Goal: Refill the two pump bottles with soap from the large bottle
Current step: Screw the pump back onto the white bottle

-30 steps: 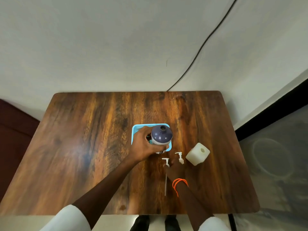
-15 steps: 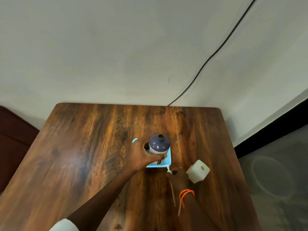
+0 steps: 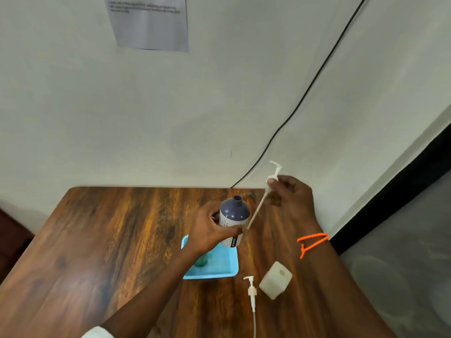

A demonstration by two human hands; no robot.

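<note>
My left hand (image 3: pixel 207 230) grips a dark blue and white pump bottle (image 3: pixel 233 217) with an open neck, lifted above the blue tray (image 3: pixel 220 267). My right hand (image 3: pixel 291 198) pinches a white pump head (image 3: pixel 273 176) by its collar; its long tube slants down beside the bottle's right side, outside the neck. A second pump head (image 3: pixel 251 292) with its tube lies on the wooden table (image 3: pixel 109 240) in front of the tray. A white square bottle (image 3: pixel 275 280) with a round opening lies beside it. Something green (image 3: pixel 201 259) stands on the tray, mostly hidden under my left wrist.
A black cable (image 3: pixel 305 93) runs down the wall behind the table. A paper sheet (image 3: pixel 148 20) hangs on the wall. The table's right edge borders a grey floor (image 3: pixel 402 264).
My right hand picked one pump head off the table and raised it high beside the bottle. My left hand lifted the blue bottle off the tray. The camera tilted up.
</note>
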